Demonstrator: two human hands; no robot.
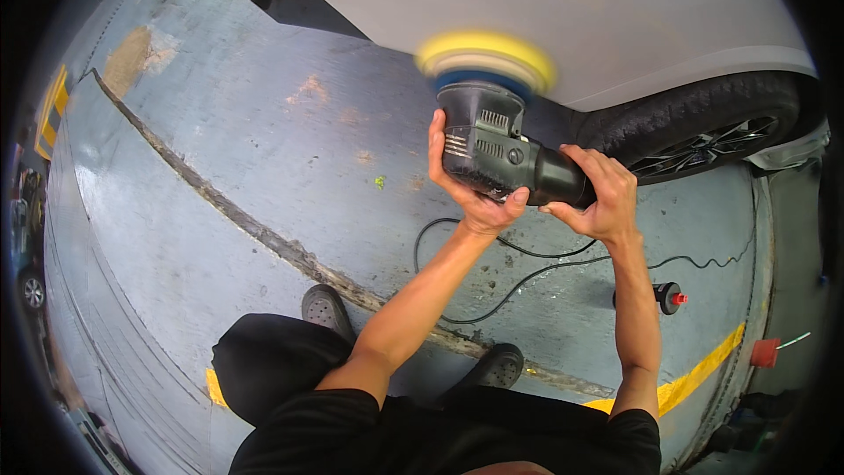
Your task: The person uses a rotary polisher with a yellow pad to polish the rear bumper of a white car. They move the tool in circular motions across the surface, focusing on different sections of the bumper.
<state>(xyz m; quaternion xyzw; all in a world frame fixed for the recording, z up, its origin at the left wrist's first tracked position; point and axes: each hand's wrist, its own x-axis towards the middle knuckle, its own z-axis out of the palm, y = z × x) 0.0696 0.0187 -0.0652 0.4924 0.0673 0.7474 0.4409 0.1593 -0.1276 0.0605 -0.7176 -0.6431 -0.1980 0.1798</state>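
A black electric car polisher [483, 141] is between my hands, its yellow foam pad [485, 54] blurred as if spinning. The pad's face is against or very close to the lower side of a light grey car body [545, 0]. My left hand [470, 189] cups the polisher's head from the left and below, thumb on its near side. My right hand [602, 189] wraps round the polisher's cylindrical body on the right. Both hands are closed on the tool, and the fingers behind it are partly hidden.
The car's wheel [703, 136] is at the right. A black power cord [519, 286] loops over the grey floor below the tool. A black bottle with a red cap [670, 297] stands beyond my right forearm. A red object [765, 352] is farther right. My shoes [327, 310] are below.
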